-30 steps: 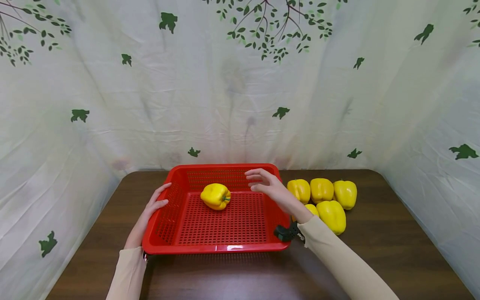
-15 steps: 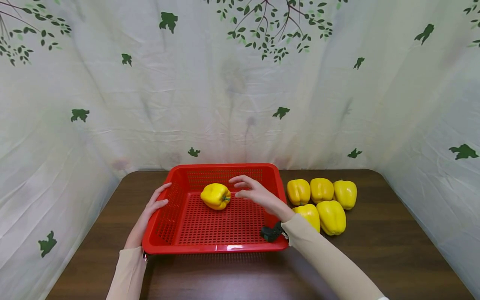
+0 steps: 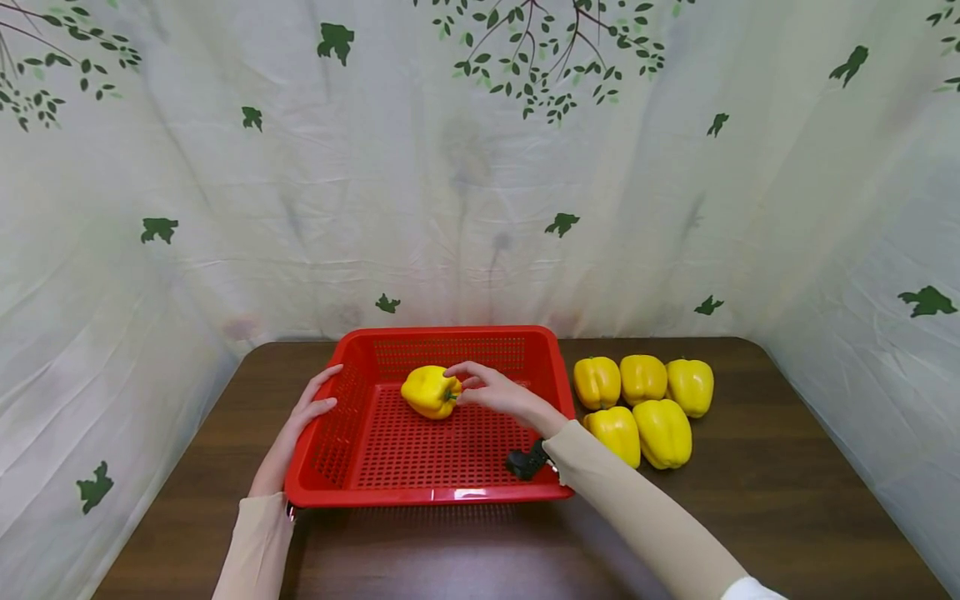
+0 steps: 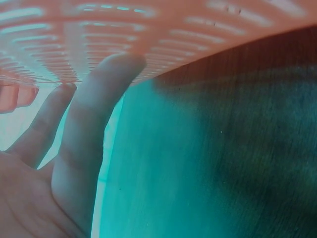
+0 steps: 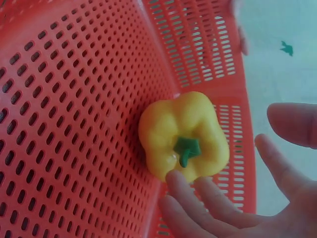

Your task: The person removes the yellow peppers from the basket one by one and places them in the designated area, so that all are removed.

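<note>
A yellow bell pepper [image 3: 429,392] lies on its side in the red plastic basket [image 3: 439,501], towards its far left part. Its green stem faces my right hand [image 3: 495,392], which reaches in over the basket with fingers spread. In the right wrist view, the fingertips [image 5: 176,181] overlap the pepper's lower edge; whether they touch it I cannot tell. My left hand [image 3: 302,418] lies along the basket's left side. In the left wrist view, its extended fingers [image 4: 81,129] rest against the slotted outer wall.
Several more yellow bell peppers [image 3: 665,434] stand in two rows to the basket's right. All of this is on a dark wooden table [image 3: 780,500]. A pale curtain [image 3: 480,208] with leaf prints hangs behind and at both sides.
My right hand has moved left and down, from above the basket's right part to the pepper's stem end. Left hand, basket and peppers have stayed in place.
</note>
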A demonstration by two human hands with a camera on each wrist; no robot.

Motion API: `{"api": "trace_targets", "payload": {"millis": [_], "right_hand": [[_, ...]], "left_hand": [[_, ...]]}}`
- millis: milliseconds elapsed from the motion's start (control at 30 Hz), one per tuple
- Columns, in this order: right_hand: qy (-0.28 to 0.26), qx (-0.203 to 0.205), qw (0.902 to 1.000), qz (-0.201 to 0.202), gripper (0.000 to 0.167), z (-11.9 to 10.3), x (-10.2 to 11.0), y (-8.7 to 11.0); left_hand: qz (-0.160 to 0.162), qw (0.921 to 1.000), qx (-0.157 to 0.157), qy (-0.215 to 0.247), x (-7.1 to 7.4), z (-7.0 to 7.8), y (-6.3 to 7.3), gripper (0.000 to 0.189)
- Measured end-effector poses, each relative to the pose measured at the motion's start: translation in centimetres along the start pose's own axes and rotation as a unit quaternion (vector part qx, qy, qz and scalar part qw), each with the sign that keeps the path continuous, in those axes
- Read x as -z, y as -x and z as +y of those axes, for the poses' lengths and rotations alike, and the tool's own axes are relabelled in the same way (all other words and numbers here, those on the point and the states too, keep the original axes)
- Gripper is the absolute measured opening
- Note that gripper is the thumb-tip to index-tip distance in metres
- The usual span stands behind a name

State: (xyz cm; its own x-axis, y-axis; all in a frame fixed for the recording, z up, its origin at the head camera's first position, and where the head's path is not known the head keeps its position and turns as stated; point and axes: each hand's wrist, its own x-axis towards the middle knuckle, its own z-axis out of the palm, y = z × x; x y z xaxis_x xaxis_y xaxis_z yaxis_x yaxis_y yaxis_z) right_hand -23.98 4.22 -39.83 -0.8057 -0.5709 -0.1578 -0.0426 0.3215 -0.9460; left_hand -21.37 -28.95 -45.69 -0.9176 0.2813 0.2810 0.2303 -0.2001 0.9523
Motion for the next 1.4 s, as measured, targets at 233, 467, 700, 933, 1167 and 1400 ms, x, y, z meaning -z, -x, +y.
{"api": "trace_targets", "payload": {"millis": [233, 467, 700, 933, 1167, 1400], "right_hand": [[-0.005, -0.021, 0.9994, -0.026, 0.043, 0.0, -0.6, -0.4], [0.004, -0.049, 0.9982, -0.036, 0.046, -0.1, -1.1, -0.9], [0.003, -0.064, 0.9974, -0.034, 0.05, 0.0, -1.6, -1.6], [-0.015, -0.083, 0.9956, -0.04, 0.056, 0.1, -1.9, -2.0], [-0.036, -0.086, 0.9952, -0.028, 0.056, 0.5, -2.0, -2.3], [-0.061, -0.076, 0.9946, 0.036, 0.05, 0.8, -2.0, -2.4]], "left_hand": [[0.011, 0.9999, 0.004, -0.005, -0.1, 0.0, -0.1, 0.053], [0.001, 1.0, 0.002, 0.003, 0.0, 0.0, -0.1, 0.055], [0.008, 0.9969, 0.078, -0.002, -0.2, 0.5, 0.6, 0.048], [0.012, 0.9997, -0.003, -0.021, 0.0, 0.0, 0.0, 0.054], [-0.001, 0.9998, -0.012, -0.015, 0.2, -0.2, -0.1, 0.053], [0.001, 0.9996, -0.017, -0.022, 0.1, -0.1, -0.1, 0.054]]}}
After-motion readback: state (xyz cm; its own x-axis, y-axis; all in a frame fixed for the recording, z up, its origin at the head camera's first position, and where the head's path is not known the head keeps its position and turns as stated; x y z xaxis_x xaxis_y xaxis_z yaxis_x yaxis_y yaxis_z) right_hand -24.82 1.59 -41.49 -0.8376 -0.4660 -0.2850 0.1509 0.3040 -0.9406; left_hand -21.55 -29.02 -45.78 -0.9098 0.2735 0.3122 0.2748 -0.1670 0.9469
